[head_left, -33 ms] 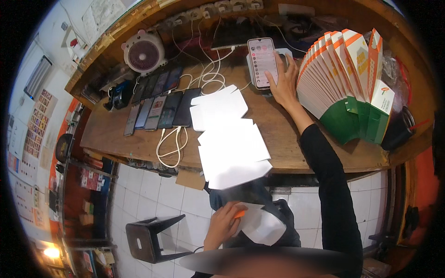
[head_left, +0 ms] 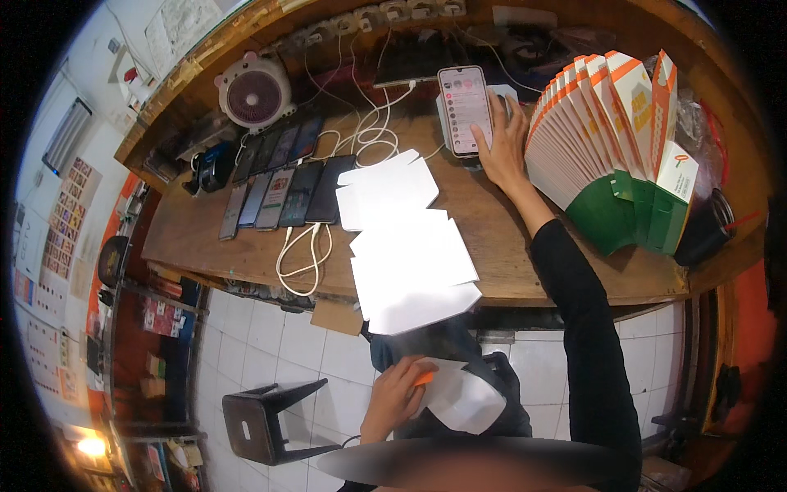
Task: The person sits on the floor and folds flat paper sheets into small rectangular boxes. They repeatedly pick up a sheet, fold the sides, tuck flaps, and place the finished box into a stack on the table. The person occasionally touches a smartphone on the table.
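My right hand (head_left: 504, 143) reaches across the table to an upright smartphone (head_left: 465, 111) showing a list. Its thumb lies at the screen and its fingers are spread along the phone's right edge. Low over my lap, my left hand (head_left: 398, 395) is closed on a white card piece (head_left: 467, 400); something orange shows at the fingertips, and I cannot tell whether it is part of the card. Ahead of it, flat white card blanks (head_left: 414, 271) lie on the table and stick out past its front edge.
A fanned stack of orange, white and green cartons (head_left: 586, 148) stands at right, beside a dark cup (head_left: 707, 230). Several phones (head_left: 279, 197) with white cables (head_left: 316, 266) lie at left, below a small fan (head_left: 254, 92). A dark stool (head_left: 258, 426) stands on the tiled floor.
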Available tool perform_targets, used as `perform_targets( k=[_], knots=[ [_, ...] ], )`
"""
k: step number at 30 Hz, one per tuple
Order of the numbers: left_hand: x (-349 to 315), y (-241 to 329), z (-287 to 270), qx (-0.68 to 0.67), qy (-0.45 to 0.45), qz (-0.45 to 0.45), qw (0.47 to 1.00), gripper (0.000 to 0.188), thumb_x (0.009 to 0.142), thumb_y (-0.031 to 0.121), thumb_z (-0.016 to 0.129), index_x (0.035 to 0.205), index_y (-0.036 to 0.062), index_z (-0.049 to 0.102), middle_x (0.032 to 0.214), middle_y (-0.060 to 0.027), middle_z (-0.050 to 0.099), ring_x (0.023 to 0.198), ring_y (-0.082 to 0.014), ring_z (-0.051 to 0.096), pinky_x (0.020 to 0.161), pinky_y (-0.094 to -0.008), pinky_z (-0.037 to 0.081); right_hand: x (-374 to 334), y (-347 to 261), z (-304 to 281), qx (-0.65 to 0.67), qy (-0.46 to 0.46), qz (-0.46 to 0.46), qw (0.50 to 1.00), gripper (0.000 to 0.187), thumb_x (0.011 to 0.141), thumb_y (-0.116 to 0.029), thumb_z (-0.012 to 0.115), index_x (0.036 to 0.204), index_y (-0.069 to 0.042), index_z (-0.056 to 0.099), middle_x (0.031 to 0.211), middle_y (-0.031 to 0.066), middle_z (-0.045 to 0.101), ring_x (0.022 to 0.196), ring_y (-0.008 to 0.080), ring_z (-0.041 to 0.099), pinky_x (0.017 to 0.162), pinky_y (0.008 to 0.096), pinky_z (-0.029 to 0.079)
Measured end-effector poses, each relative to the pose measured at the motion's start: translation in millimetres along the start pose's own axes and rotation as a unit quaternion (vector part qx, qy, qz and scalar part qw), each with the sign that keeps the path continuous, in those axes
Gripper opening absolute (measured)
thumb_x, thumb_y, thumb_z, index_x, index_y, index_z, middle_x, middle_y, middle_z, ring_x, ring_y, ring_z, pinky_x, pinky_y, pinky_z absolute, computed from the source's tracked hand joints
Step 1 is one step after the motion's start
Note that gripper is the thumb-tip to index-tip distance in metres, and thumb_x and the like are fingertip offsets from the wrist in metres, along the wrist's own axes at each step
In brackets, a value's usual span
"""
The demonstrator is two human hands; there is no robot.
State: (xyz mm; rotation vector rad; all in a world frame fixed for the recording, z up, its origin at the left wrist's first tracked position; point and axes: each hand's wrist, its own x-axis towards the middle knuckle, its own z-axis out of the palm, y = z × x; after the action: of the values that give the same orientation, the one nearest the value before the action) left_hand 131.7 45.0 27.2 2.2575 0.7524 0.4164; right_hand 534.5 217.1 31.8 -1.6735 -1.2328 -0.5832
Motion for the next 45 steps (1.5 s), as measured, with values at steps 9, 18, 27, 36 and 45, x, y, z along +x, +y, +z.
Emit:
perform_targets(
  k=[9, 18, 27, 36, 45],
  knots=[
    [7, 1, 2, -0.197, -0.008, 0.011, 0.98, 0.036, 0.077, -0.01, 0.05, 0.106, 0.0032, 0.066, 0.108, -0.0155, 0.065, 0.103, -0.034, 0.063, 0.089, -0.0362, 0.049, -8, 4, 9, 0.01, 0.014, 0.025, 1.0, 0.068, 0.092, -0.025, 0.058, 0.146, 0.0, 0.025, 0.147, 0.0292, 0.024, 0.137, 0.0475, 0.023, 0.114, 0.0566, 0.017],
    [15, -6, 1, -0.147, -0.012, 0.009, 0.989, 0.034, 0.079, -0.008, 0.052, 0.109, 0.0023, 0.064, 0.105, -0.0165, 0.064, 0.096, -0.0357, 0.062, 0.087, -0.0358, 0.049, -11, 12, 11, 0.04, -0.005, 0.031, 0.999, 0.065, 0.091, -0.022, 0.057, 0.145, 0.002, 0.03, 0.145, 0.0265, 0.034, 0.138, 0.0428, 0.025, 0.115, 0.0526, 0.018],
    [19, -13, 1, -0.114, 0.015, -0.054, 0.992, 0.034, 0.085, -0.006, 0.052, 0.117, 0.0048, 0.058, 0.11, -0.0177, 0.061, 0.1, -0.0384, 0.06, 0.087, -0.0375, 0.048, -9, -3, 1, -0.042, 0.003, -0.059, 0.997, 0.051, 0.085, -0.023, 0.064, 0.135, -0.018, 0.051, 0.145, 0.0198, 0.034, 0.138, 0.0411, 0.025, 0.115, 0.0527, 0.021],
    [18, -10, 0, -0.143, 0.009, -0.072, 0.987, 0.037, 0.083, -0.009, 0.051, 0.116, 0.0045, 0.059, 0.109, -0.0171, 0.061, 0.101, -0.0374, 0.06, 0.089, -0.0369, 0.047, -9, -6, -2, -0.054, -0.028, -0.106, 0.992, 0.037, 0.083, -0.017, 0.063, 0.121, -0.016, 0.061, 0.142, 0.0158, 0.036, 0.136, 0.04, 0.027, 0.114, 0.0519, 0.023],
    [-5, -36, -63, -0.277, 0.084, -0.113, 0.951, 0.019, 0.09, 0.005, 0.051, 0.103, 0.0013, 0.063, 0.103, -0.0116, 0.064, 0.096, -0.0215, 0.06, 0.086, -0.0334, 0.045, -7, 0, -1, 0.027, 0.028, -0.052, 0.998, 0.045, 0.084, -0.01, 0.06, 0.128, -0.009, 0.048, 0.136, 0.0211, 0.038, 0.127, 0.0405, 0.035, 0.108, 0.0515, 0.027]
  ],
)
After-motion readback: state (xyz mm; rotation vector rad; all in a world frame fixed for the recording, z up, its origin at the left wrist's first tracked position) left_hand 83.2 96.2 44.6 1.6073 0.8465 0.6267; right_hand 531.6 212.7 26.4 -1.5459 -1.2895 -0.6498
